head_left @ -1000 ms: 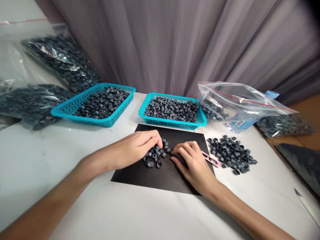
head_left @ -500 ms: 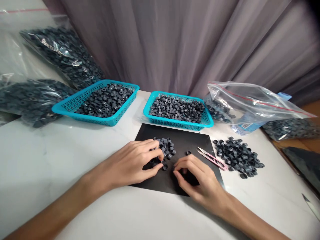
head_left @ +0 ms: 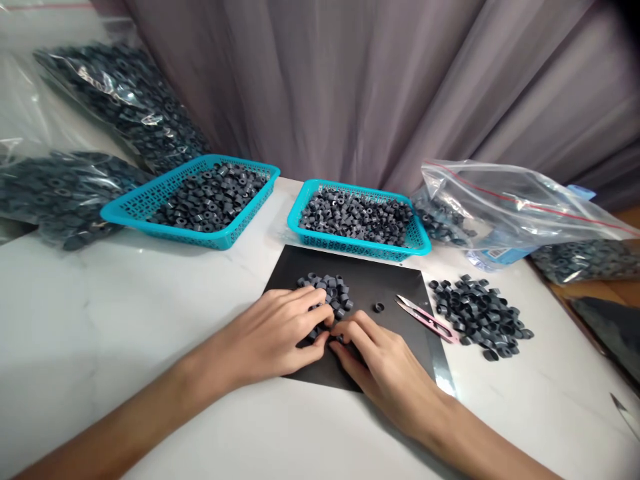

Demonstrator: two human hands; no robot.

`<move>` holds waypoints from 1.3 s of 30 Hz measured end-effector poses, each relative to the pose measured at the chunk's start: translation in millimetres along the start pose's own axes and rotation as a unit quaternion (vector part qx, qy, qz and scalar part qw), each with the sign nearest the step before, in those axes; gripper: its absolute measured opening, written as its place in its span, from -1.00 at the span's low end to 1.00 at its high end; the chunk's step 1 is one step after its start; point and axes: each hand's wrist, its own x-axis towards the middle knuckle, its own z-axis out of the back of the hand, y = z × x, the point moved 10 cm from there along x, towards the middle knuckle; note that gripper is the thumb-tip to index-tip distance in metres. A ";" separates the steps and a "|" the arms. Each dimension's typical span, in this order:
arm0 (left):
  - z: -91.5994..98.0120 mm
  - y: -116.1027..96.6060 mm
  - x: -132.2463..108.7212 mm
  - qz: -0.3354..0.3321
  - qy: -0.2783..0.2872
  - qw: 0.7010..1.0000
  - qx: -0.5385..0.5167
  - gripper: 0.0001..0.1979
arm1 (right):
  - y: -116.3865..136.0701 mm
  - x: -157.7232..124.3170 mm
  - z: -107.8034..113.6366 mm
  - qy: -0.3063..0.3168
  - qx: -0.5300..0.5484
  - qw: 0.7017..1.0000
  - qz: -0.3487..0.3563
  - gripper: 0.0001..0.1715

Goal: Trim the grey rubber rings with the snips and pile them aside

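right hand: pinching a dark piece toward the mat's near edge | left hand: fingertips beside it, grip can't be told | progress: seemingly midway; pile toward far-left corner, ring heap past right edge; finished share unclear

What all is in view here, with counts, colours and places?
Table: one, white, foreground
Curtain: one, greyish purple, background
Mat: one, black, mid-table
Baskets: two, teal, back of table
Bags: several, clear, left and right
Bottle: one, clear and blue, right, partly covered
Snips: one, pink-handled, mat's right edge
Small parts: many, dark grey, in baskets, bags, piles
Dark object: one, unclear, right edge
Pointed object: one, silvery, lower right edge
Left hand: one, bare, over small parts on mat
Right hand: one, bare, beside left hand
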 end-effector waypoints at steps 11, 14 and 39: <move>21.9 36.1 -0.4 0.154 -0.019 0.940 -0.304 -0.81 | 0.5 2.2 1.4 -0.008 -0.050 0.999 0.002 -0.87; 29.5 45.2 -4.2 0.201 -0.054 0.877 -0.433 -0.80 | -1.0 0.6 7.1 -0.020 -0.017 1.000 -0.005 -0.89; -60.7 10.1 -25.5 0.369 -0.094 0.421 -0.823 -0.83 | 48.8 33.2 39.2 -0.082 -0.047 0.995 0.038 -0.90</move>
